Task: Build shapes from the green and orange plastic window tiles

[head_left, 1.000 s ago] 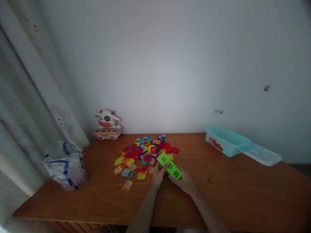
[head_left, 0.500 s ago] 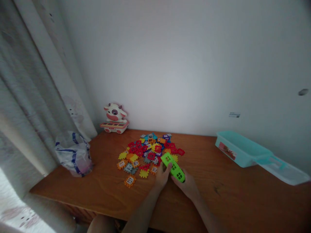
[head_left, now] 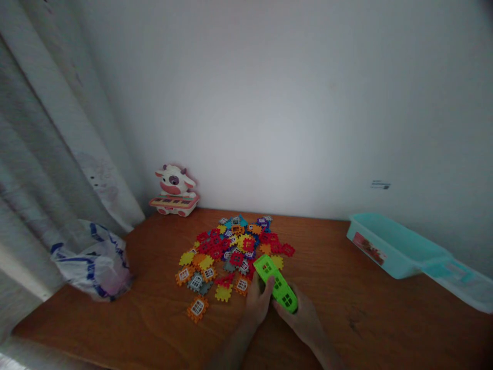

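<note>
A long bright green strip of joined building pieces with window cut-outs is held tilted above the table's near middle. My left hand is closed on its left side, thumb lying on top. At its lower right end, my right hand grips the strip, with some fingers hidden beneath it. Just beyond my hands spreads a heap of gear-edged window pieces in red, yellow, orange, blue and grey. One orange piece lies apart at the near left of the heap.
A toy cow with a keyboard stands at the back left. The plastic bag sits on the left, near the curtain. To the right is a teal box with a translucent lid leaning against it. The wooden table meets the wall behind.
The view has shifted and tilted a little, so the objects sit lower and more spread out. Both hands keep hold of the green strip.
</note>
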